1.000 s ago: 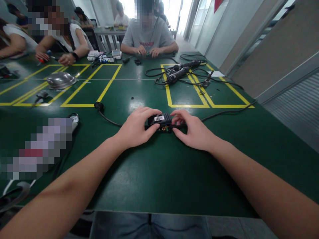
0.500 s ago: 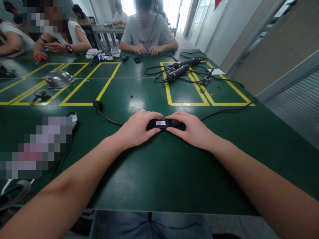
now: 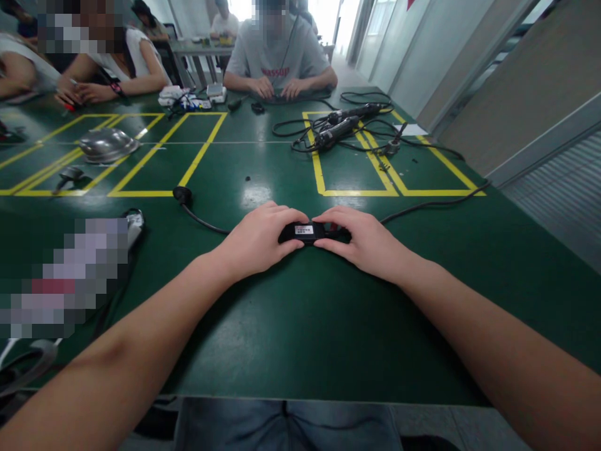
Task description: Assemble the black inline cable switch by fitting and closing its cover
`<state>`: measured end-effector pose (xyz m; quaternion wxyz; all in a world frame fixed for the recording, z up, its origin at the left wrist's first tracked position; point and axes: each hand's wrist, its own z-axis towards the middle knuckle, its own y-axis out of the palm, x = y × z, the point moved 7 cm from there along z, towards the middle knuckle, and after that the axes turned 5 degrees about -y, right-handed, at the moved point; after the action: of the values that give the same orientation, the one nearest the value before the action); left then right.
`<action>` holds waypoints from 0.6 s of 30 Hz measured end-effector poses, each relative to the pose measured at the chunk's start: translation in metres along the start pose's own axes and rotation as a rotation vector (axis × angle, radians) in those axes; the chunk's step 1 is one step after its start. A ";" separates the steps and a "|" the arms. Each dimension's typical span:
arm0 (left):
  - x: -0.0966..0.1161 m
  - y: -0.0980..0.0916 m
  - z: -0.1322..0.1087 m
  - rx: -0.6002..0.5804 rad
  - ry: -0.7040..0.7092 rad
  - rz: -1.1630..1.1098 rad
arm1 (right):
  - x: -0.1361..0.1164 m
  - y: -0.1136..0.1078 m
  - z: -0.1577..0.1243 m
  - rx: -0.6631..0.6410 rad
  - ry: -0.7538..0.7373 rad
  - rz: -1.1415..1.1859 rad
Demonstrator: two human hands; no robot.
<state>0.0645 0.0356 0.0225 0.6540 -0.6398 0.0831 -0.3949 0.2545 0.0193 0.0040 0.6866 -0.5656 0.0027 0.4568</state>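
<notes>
A small black power adapter [image 3: 304, 231] with a white printed label lies flat on the green table in front of me. My left hand [image 3: 263, 239] grips its left end, thumb at the near side and fingers at the far side. My right hand [image 3: 359, 237] pinches the right end in the same way. A black cord [image 3: 206, 224] runs out beyond my left hand to a round black plug [image 3: 182, 195]. On the other side a black cable [image 3: 422, 207] leads away to the right. Both hands cover parts of the adapter's ends.
Ahead on the right lie black corded tools [image 3: 335, 131] with tangled cables. A shiny metal bowl-like piece [image 3: 107, 146] sits at the left. Closer to me is a blurred-out long object [image 3: 70, 275]. Yellow tape [image 3: 360, 193] marks the table. Co-workers sit across from me.
My hands keep their hold on the adapter, which has hardly moved. The view has shifted slightly. A co-worker at the far left has lowered a hand towards the table.
</notes>
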 end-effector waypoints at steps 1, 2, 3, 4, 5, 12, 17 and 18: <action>0.000 0.000 0.000 0.004 0.002 0.003 | 0.000 0.000 0.000 -0.002 -0.001 -0.006; -0.001 0.000 -0.001 0.004 0.000 -0.001 | 0.000 0.000 0.000 -0.005 0.000 -0.010; -0.002 0.000 -0.001 0.000 -0.005 -0.014 | 0.000 0.001 0.000 -0.007 0.002 -0.015; -0.003 0.001 -0.001 -0.003 -0.013 -0.035 | 0.000 0.001 0.000 -0.011 0.005 -0.019; -0.004 0.001 -0.001 -0.006 -0.024 -0.064 | 0.000 0.002 0.000 -0.013 0.004 -0.027; -0.017 0.005 0.002 0.014 -0.109 -0.426 | 0.003 0.000 -0.003 0.001 0.037 -0.043; -0.036 -0.010 0.001 0.185 -0.237 -0.264 | 0.005 -0.003 -0.003 0.021 0.108 0.001; -0.038 -0.013 0.000 0.207 -0.245 -0.176 | 0.004 -0.003 -0.002 0.011 0.099 -0.001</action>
<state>0.0339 0.0610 0.0188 0.6844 -0.6174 -0.0947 -0.3761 0.2602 0.0203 0.0036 0.6891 -0.5836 0.0391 0.4278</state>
